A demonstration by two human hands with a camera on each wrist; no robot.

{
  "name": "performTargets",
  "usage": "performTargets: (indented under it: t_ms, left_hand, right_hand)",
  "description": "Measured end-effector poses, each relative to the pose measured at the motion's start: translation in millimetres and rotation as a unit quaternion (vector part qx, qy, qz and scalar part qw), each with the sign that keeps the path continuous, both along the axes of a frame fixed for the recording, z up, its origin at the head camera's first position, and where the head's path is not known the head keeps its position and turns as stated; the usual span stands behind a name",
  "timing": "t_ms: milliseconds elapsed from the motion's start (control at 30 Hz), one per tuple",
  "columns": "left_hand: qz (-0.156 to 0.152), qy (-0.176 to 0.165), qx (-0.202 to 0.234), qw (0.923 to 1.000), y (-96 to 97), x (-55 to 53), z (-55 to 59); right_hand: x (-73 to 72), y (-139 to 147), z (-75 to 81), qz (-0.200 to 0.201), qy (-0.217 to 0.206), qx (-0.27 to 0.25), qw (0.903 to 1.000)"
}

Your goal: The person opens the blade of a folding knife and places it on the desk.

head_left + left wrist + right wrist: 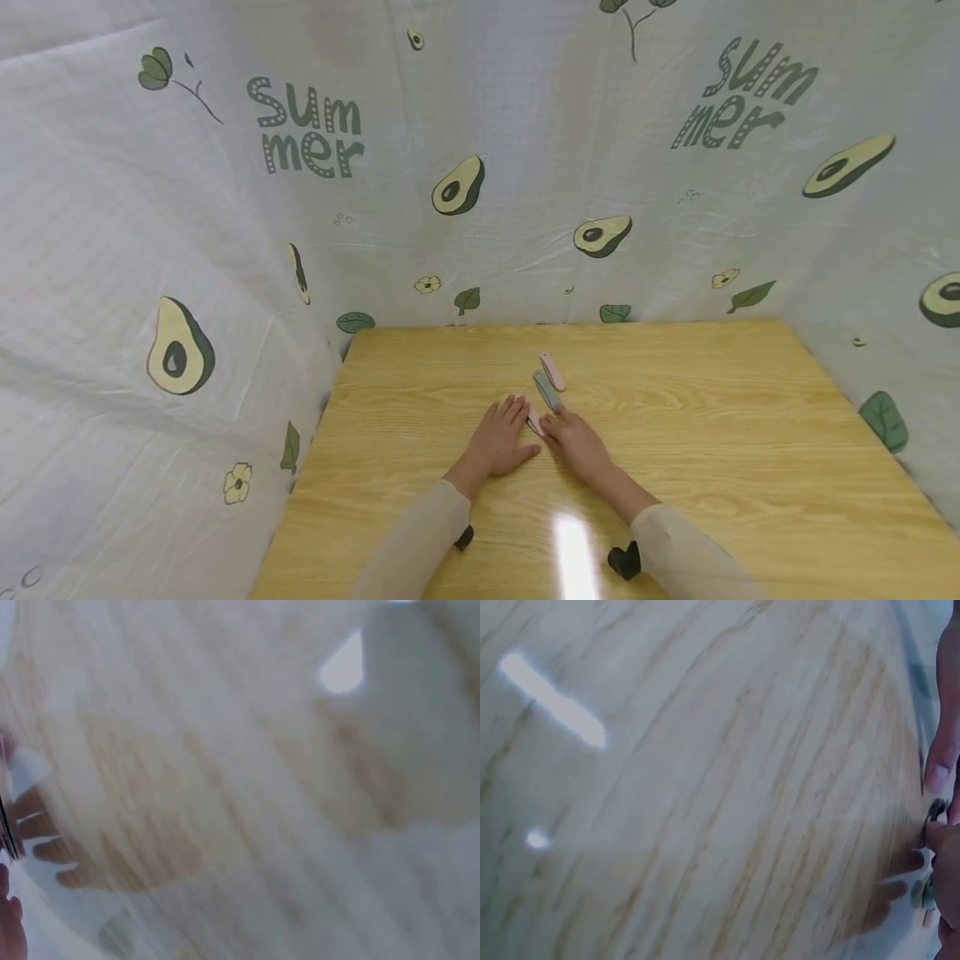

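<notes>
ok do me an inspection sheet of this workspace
surface: light wood-grain table, glossy, reflecting light
job's things: slim pale-pink near piece; beyond it, slim grey-green piece and slim pink far piece
clutter: nothing seen
grips: left grip, fingers extended, touches near piece's far end; right grip touches its near end, pinch unclear
cables: nothing seen
surroundings: white cloth printed with avocados, leaves and "summer"

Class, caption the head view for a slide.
Left hand and right hand touch a slim pink object on a glossy wooden table.

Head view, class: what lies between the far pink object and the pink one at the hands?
The grey-green object lies between them, in the head view.
</notes>
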State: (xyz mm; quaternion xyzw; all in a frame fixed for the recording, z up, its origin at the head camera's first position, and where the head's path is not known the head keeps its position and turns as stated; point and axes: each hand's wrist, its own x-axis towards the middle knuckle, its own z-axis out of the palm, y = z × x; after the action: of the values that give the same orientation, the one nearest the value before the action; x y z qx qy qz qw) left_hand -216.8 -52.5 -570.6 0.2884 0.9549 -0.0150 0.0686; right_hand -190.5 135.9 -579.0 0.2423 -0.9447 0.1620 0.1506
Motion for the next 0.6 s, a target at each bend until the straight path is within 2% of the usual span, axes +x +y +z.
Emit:
performTargets:
  t_ms: [100, 367, 600]
  left_hand:
    - [0.004, 0.005, 0.009, 0.9999, -1.2, 3.7, -1.1]
    - [0.011, 0.055, 0.021, 0.9982, -3.4, 15.4, -1.9]
    - [0.006, 0.075, 0.033, 0.9966, -6.2, 25.2, 2.8]
  right_hand:
    - [1.6, -1, 0.0, 0.005, -0.012, -0.001, 0.9999]
    - [3.6, 2, 4.8, -0.004, -0.039, 0.001, 0.9992]
    - [2.1, 8, 5.3, -0.028, -0.074, -0.04, 0.996]
